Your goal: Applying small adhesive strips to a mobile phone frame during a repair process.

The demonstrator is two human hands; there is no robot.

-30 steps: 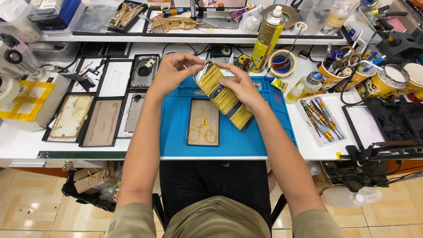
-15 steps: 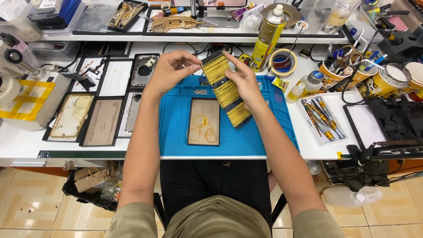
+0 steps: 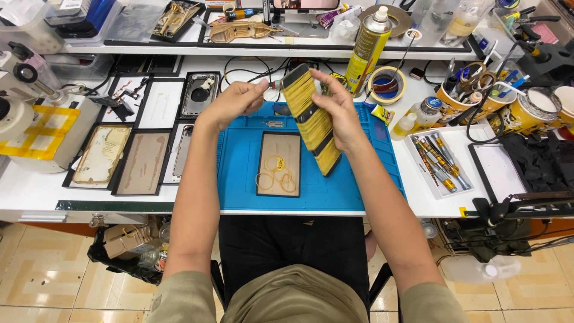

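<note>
Seen from above, a seated person works at a white workbench (image 3: 48,191) covered in repair tools. The right hand (image 3: 338,110) is closed around a flat, dark rectangular phone-shaped slab wrapped in many yellow rubber bands (image 3: 311,122), held tilted above a blue silicone work mat (image 3: 239,173), top end pointing away from the body. The left hand (image 3: 236,101) hovers just beside the slab's upper end, fingers pinched together narrowly; whether a band is between them cannot be told. Directly below, on the mat, lies a dark-framed beige panel (image 3: 279,162) with several loose yellow rubber bands (image 3: 276,173) resting on it. A tall yellow spray can (image 3: 369,45) stands behind the hands, with a roll of tape (image 3: 385,85) beside it, and a white tray of small screwdrivers (image 3: 439,164) sits to the right. Handling the bands well probably means gripping the slab firmly by its edges, working one band at a time at the end, and staying over the mat so any slipped band lands there.
</note>
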